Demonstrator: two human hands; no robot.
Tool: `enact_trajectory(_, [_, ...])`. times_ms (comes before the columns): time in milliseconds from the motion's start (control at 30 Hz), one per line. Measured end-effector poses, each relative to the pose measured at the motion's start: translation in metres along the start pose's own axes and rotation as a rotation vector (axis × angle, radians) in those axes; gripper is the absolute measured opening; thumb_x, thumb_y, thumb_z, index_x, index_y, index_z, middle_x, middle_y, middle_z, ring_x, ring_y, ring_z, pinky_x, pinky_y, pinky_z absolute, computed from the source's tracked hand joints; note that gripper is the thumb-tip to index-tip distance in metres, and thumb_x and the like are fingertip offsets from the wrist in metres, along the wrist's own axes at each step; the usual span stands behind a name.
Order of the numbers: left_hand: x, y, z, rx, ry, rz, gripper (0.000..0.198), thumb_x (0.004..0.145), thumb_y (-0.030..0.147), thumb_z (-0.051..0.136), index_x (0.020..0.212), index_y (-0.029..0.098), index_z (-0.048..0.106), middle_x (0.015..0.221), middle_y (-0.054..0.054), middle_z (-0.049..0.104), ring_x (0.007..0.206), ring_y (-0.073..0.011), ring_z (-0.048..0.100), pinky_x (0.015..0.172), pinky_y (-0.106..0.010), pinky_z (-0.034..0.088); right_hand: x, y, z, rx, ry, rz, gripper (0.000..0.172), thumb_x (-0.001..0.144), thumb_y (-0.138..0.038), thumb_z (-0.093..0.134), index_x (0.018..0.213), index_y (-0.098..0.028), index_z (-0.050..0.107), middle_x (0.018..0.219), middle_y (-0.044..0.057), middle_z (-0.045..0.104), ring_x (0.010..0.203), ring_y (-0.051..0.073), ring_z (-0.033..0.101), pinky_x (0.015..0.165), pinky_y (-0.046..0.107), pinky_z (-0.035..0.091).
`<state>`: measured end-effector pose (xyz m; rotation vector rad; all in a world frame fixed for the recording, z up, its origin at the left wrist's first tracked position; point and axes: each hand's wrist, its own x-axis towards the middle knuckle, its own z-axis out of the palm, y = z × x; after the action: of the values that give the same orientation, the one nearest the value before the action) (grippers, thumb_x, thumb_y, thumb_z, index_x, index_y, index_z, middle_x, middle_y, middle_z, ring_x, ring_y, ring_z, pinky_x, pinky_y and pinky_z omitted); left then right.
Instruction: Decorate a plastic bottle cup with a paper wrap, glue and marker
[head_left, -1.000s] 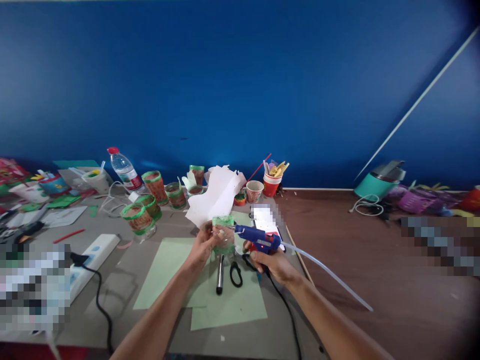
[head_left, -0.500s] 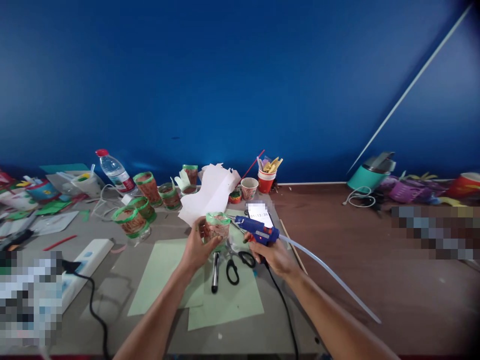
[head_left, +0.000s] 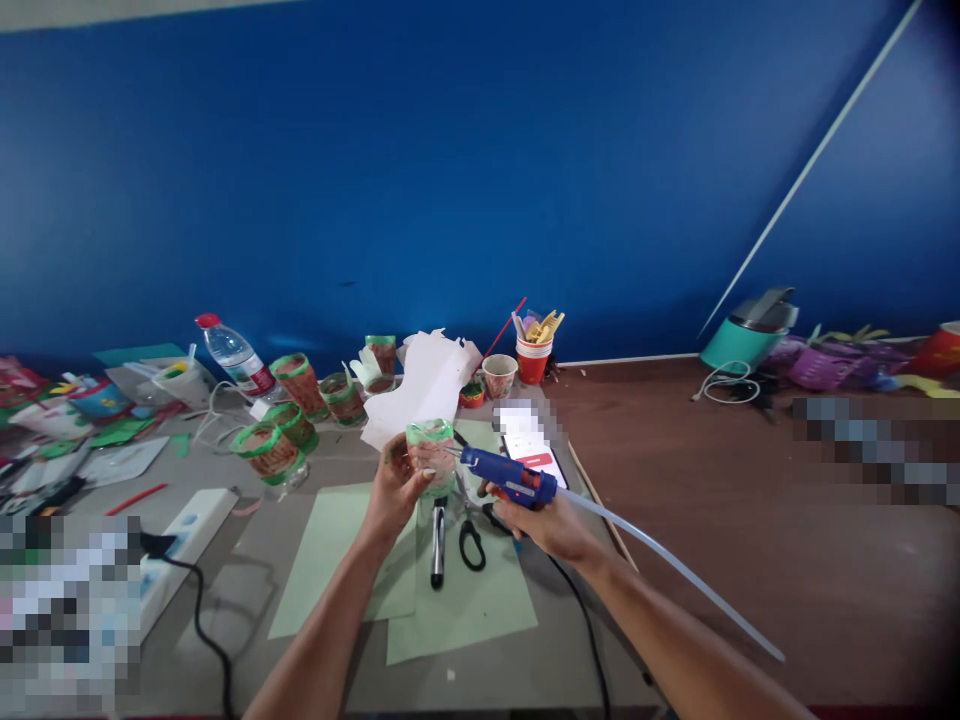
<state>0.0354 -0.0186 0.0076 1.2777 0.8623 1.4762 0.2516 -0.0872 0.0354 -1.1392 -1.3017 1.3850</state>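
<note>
My left hand (head_left: 395, 490) grips a small clear cup (head_left: 433, 455) with a green rim and reddish-brown patches, held above the table. In my right hand (head_left: 536, 515) is a blue hot glue gun (head_left: 510, 475), its nozzle pointing left at the cup's side. Whether the tip touches the cup I cannot tell. A long clear glue stick (head_left: 660, 555) trails from the gun's back. Below the cup lie a utility knife (head_left: 438, 545) and black-handled scissors (head_left: 472, 547) on pale green paper sheets (head_left: 465, 615). A lit phone (head_left: 529, 445) lies just behind the gun.
Several green-rimmed cups (head_left: 270, 455) stand at the back left near a water bottle (head_left: 234, 355). Crumpled white paper (head_left: 424, 385), a paper cup (head_left: 499, 377) and a red cup of cutlery (head_left: 533, 362) stand behind. A power strip (head_left: 187, 540) with a black cord lies left.
The glue gun's nozzle has shifted left and down, from near the cup's rim to its side. The phone's screen shows a different display. The view has tilted slightly.
</note>
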Motion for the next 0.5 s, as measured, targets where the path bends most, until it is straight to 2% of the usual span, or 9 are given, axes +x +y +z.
enact_trajectory(100, [0.001, -0.003, -0.001, -0.005, -0.001, 0.024, 0.067, 0.058, 0.043, 0.084, 0.111, 0.019, 0.051, 0.103, -0.008, 0.064, 0.097, -0.0242, 0.062, 0.084, -0.037, 0.048, -0.004, -0.006, 0.003, -0.076, -0.009, 0.004, 0.026, 0.069, -0.03, 0.068, 0.091, -0.016, 0.066, 0.059, -0.003, 0.053, 0.047, 0.008, 0.042, 0.046, 0.022, 0.039])
enact_trajectory(267, [0.001, -0.005, -0.002, -0.02, -0.02, 0.036, 0.065, 0.059, 0.039, 0.084, 0.112, 0.02, 0.051, 0.106, -0.008, 0.063, 0.099, -0.0228, 0.061, 0.087, -0.036, 0.047, -0.006, -0.018, 0.005, -0.1, 0.011, -0.026, 0.017, 0.067, -0.026, 0.066, 0.081, -0.016, 0.062, 0.062, -0.002, 0.053, 0.052, 0.009, 0.042, 0.05, 0.022, 0.039])
enact_trajectory(400, [0.001, -0.006, -0.002, 0.008, -0.013, 0.056, 0.065, 0.059, 0.04, 0.084, 0.112, 0.019, 0.053, 0.107, -0.009, 0.063, 0.102, -0.0249, 0.061, 0.089, -0.038, 0.047, -0.005, -0.014, 0.004, -0.128, -0.007, -0.048, 0.014, 0.069, -0.028, 0.065, 0.076, -0.017, 0.06, 0.066, -0.001, 0.054, 0.057, 0.01, 0.045, 0.056, 0.024, 0.041])
enact_trajectory(500, [0.0, -0.006, -0.003, 0.02, -0.026, 0.063, 0.063, 0.061, 0.039, 0.083, 0.113, 0.019, 0.052, 0.109, -0.009, 0.063, 0.103, -0.0253, 0.061, 0.089, -0.038, 0.047, -0.003, -0.008, 0.004, -0.151, -0.006, -0.052, 0.016, 0.07, -0.03, 0.064, 0.076, -0.018, 0.057, 0.065, -0.002, 0.051, 0.057, 0.011, 0.044, 0.055, 0.024, 0.04])
